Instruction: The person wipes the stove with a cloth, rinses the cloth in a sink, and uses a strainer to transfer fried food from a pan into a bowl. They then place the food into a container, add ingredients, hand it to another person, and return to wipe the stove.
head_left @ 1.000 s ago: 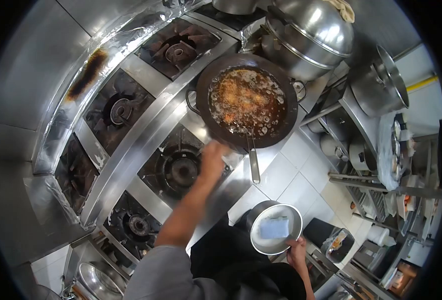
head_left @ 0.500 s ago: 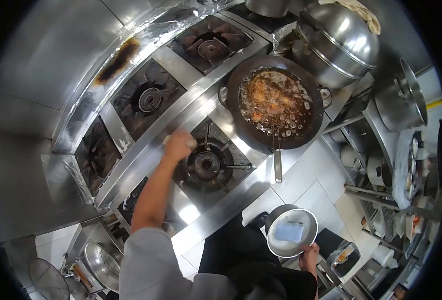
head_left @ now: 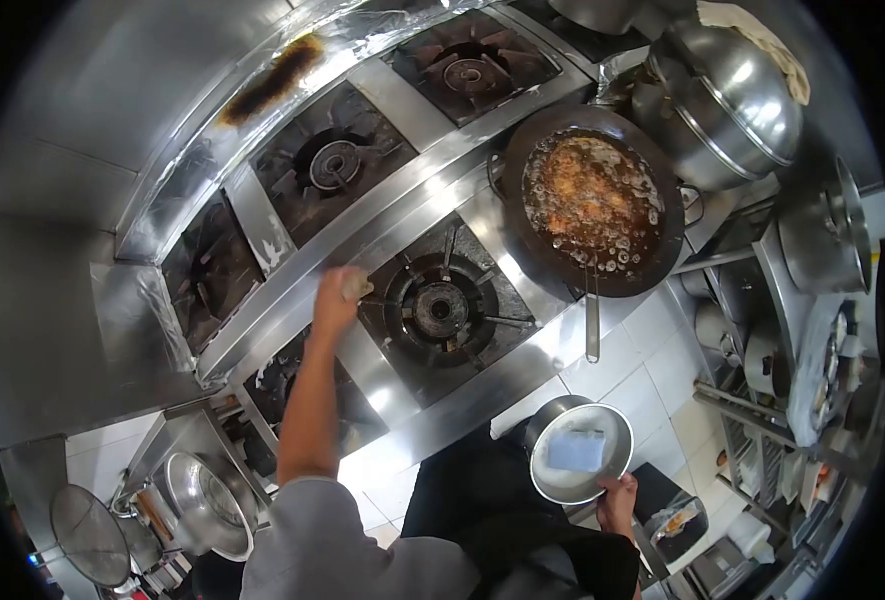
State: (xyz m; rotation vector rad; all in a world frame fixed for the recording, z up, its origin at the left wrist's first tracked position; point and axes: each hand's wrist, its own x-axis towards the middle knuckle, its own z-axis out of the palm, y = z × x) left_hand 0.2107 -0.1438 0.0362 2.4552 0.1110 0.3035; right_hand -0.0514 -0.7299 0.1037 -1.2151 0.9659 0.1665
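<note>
My left hand [head_left: 335,297] is closed around a small, crumpled beige cloth [head_left: 358,285]. It is on the steel stovetop, just left of the near burner [head_left: 440,307]. Lower right, my right hand [head_left: 617,502] grips a round metal pot [head_left: 535,450] by its rim, holding it tilted in front of my body. A flat light-blue piece [head_left: 575,451], like a cloth or sponge, lies inside against the whitish interior.
A large wok [head_left: 522,240] of bubbling oil with orange-brown food sits right of the burner, a ladle-like handle [head_left: 592,330] sticking out toward me. Behind it stands a domed steel steamer [head_left: 727,100]. Steel bowls [head_left: 207,505] are at lower left; shelves with pots [head_left: 822,240] line the right.
The view has shifted left, so the stove and wok sit further right in it. My left hand with the cloth has moved left, away from the burner's edge. My right hand keeps holding the pot.
</note>
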